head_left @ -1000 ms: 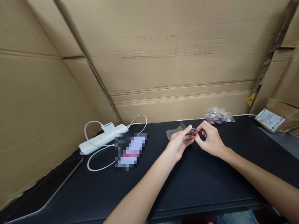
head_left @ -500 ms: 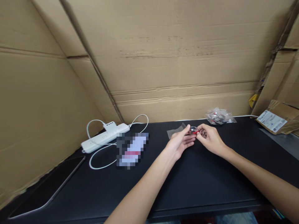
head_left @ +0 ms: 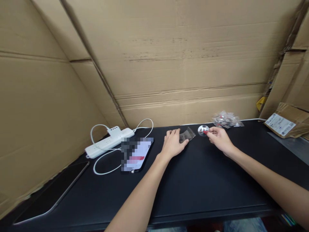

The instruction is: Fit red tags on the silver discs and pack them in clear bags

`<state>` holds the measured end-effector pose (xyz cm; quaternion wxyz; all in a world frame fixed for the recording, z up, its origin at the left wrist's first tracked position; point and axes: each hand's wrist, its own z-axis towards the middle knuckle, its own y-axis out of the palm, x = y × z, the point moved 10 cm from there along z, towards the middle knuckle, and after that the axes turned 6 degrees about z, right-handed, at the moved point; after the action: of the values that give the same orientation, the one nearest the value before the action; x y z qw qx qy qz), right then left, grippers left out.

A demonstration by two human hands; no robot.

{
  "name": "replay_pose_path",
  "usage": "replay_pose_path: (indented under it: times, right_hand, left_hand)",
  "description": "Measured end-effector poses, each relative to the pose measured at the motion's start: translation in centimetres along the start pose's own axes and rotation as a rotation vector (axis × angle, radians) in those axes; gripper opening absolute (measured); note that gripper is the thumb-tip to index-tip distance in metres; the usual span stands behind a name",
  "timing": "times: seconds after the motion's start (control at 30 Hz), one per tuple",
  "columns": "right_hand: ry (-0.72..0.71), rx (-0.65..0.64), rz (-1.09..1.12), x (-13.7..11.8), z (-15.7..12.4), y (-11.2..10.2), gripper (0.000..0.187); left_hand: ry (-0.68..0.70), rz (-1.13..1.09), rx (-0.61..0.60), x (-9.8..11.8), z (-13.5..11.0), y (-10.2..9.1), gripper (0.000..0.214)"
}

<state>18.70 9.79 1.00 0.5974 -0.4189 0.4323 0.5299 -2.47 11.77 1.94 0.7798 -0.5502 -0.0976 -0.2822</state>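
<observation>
My right hand pinches a round, shiny disc with a red part at its right side. The disc is held up off the black table, its face turned toward me; its exact kind is unclear. My left hand is palm down on the table to the left, fingers and thumb apart. Between its thumb and fingers lies a small clear plastic bag, partly covered by the hand.
Behind my right hand lies a pile of clear bags with shiny and red pieces. To the left are a phone, a white power strip with cables, and a dark tablet. A labelled cardboard box stands right. Cardboard walls enclose the table.
My hands have moved apart. The left let go of the disc and came down by the bag at the left; the right keeps the disc and has turned its face toward me.
</observation>
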Motion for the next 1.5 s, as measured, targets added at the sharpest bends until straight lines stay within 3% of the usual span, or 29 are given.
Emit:
replay_pose_path:
  times: [0.13, 0.23, 0.33, 0.53, 0.7, 0.83, 0.97, 1.23, 1.5]
  right_hand:
    - [-0.023, -0.049, -0.022, -0.3, -0.4, 0.8, 0.019]
    - [-0.081, -0.092, -0.054, -0.7, -0.6, 1.6, 0.014]
    - [-0.127, -0.131, -0.104, -1.1, -0.9, 2.3, 0.011]
    - [-0.142, -0.046, -0.181, -0.8, -0.4, 0.8, 0.012]
    - [-0.144, 0.006, -0.196, -0.5, 0.2, -0.6, 0.013]
    - [-0.162, -0.011, -0.228, -0.9, 0.0, -0.2, 0.012]
    - [-0.222, -0.095, -0.318, -1.8, -0.7, 1.1, 0.009]
    - [-0.31, -0.314, -0.387, -2.8, -1.7, 2.9, 0.008]
    - [-0.115, -0.513, -0.175, -1.3, -1.7, 3.6, 0.018]
  left_hand:
    - [-0.082, -0.097, 0.001, -1.7, 0.4, 0.7, 0.058]
    - [-0.118, -0.28, -0.004, -1.9, 0.7, 1.0, 0.038]
    - [-0.098, -0.38, -0.049, -0.8, 0.7, 1.7, 0.018]
    - [0.011, -0.698, -0.151, 1.9, 0.0, 2.4, 0.015]
    - [0.044, -0.703, -0.187, 2.7, 0.0, 2.1, 0.013]
    - [0.095, -0.611, -0.127, 3.2, 0.1, 1.2, 0.01]
    - [0.15, -0.574, -0.106, 4.0, -0.2, 0.6, 0.01]
    - [0.145, -0.671, -0.203, 5.6, -1.2, 1.1, 0.014]
    - [0.169, -0.665, -0.237, 6.6, -2.0, 1.9, 0.017]
